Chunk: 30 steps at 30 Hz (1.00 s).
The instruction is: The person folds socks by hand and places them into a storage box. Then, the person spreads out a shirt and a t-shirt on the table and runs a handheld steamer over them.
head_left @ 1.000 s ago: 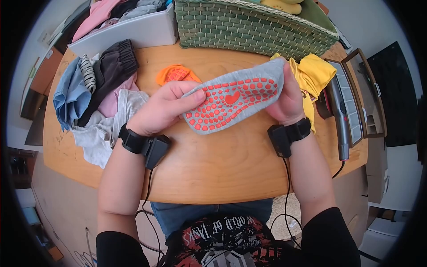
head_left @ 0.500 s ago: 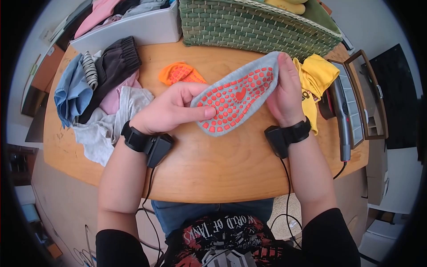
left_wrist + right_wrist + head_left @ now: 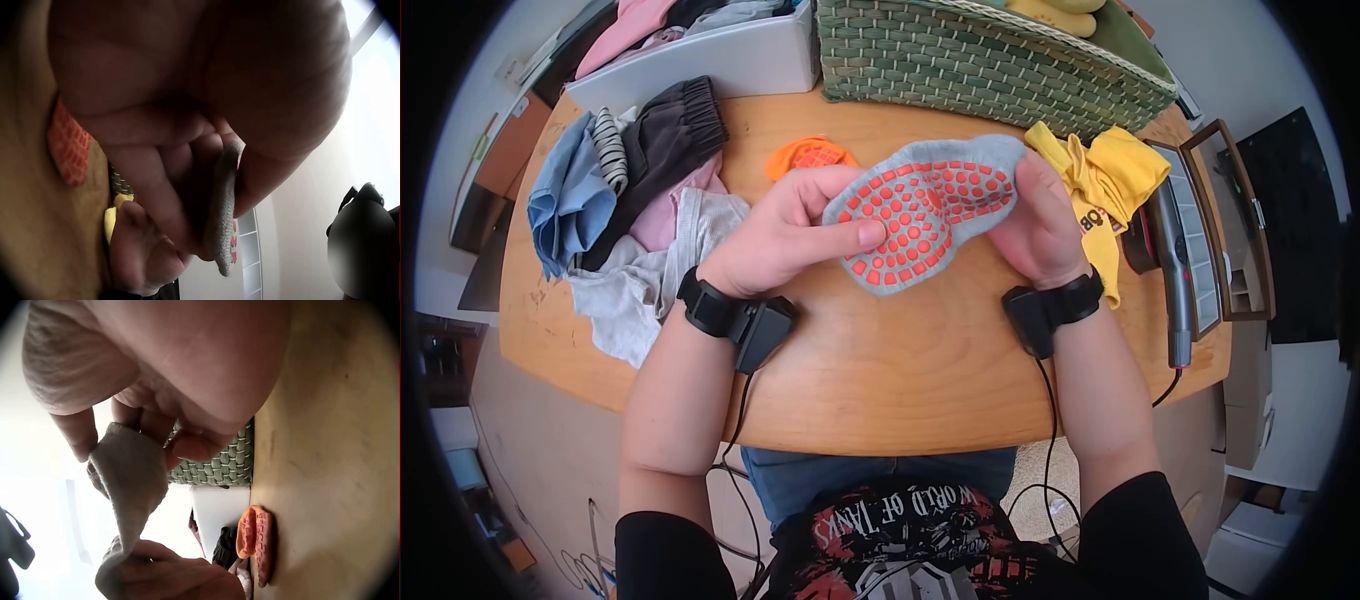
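Both hands hold a grey sock (image 3: 895, 225) with orange-red rubber grip dots on its sole, raised over the table. My left hand (image 3: 775, 240) pinches one end, thumb laid over the dots and fingers behind. At the other end my right hand (image 3: 1045, 225) grips the sock between thumb and fingers. The fabric is creased and bent in the middle. In the right wrist view the plain grey side of the sock (image 3: 128, 472) stretches between the two hands. Behind the left hand an orange sock (image 3: 805, 157) with similar dots lies on the table, partly covered by that hand.
Rumpled clothes (image 3: 635, 200) lie at the left. A white bin (image 3: 710, 60) of clothes and a green woven basket (image 3: 990, 75) stand at the back. On the right are a yellow garment (image 3: 1120, 170), a corded dark styling tool (image 3: 1175, 270) and a compartment box with its lid raised (image 3: 1225, 225).
The sock has gone from stretched flat, through a steeper tilt, to bent in the middle. The hands have come slightly closer together, each still holding its end.
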Motion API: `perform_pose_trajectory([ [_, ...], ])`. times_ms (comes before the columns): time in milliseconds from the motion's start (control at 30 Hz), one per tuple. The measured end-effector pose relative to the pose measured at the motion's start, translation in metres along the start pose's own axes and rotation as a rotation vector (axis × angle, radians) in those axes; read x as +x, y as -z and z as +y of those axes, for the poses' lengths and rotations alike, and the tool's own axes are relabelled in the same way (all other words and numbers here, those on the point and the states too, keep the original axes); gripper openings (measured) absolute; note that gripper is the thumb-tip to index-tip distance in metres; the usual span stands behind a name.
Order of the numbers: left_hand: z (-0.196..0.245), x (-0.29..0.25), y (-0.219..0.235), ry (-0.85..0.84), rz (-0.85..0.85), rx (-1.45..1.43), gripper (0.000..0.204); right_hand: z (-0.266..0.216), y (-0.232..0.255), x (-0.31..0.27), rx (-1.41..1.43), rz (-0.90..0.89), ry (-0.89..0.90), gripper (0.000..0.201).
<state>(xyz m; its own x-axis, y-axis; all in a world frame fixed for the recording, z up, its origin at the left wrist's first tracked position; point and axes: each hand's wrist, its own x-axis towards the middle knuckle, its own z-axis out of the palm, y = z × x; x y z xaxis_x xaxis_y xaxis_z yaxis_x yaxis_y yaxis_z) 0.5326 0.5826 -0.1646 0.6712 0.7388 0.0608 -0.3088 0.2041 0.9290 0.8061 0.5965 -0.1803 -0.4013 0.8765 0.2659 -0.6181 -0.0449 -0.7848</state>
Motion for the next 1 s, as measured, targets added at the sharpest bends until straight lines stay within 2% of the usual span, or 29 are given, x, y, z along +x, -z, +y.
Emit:
perform_pose_trajectory([
  [167,0.0041,-0.0015,-0.0021,-0.013,0.029,0.002,0.035,-0.0022,-0.0013,-0.0001,0.034,0.007,-0.028,0.035],
  [367,0.0048,-0.0015,-0.0030,0.040,-0.028,0.022,0.036,-0.0025,0.0020,0.0020,-0.060,0.084,0.037,0.031],
  [433,0.0075,-0.0015,-0.0042,0.047,-0.042,0.017,0.035,-0.0038,-0.0018,0.0036,-0.012,0.172,0.035,0.028],
  [500,0.0102,-0.0019,-0.0043,0.109,-0.027,0.046,0.041,-0.0051,-0.0029,0.0059,0.000,0.178,0.038,0.026],
  [933,0.0087,-0.0013,0.0005,0.076,-0.035,0.095,0.036,-0.0035,-0.0048,0.0065,0.006,0.146,0.008,0.026],
  [1000,0.0089,-0.0019,0.0009,0.087,0.019,0.111,0.036,-0.0031,-0.0054,0.0065,-0.003,0.141,0.007,0.026],
])
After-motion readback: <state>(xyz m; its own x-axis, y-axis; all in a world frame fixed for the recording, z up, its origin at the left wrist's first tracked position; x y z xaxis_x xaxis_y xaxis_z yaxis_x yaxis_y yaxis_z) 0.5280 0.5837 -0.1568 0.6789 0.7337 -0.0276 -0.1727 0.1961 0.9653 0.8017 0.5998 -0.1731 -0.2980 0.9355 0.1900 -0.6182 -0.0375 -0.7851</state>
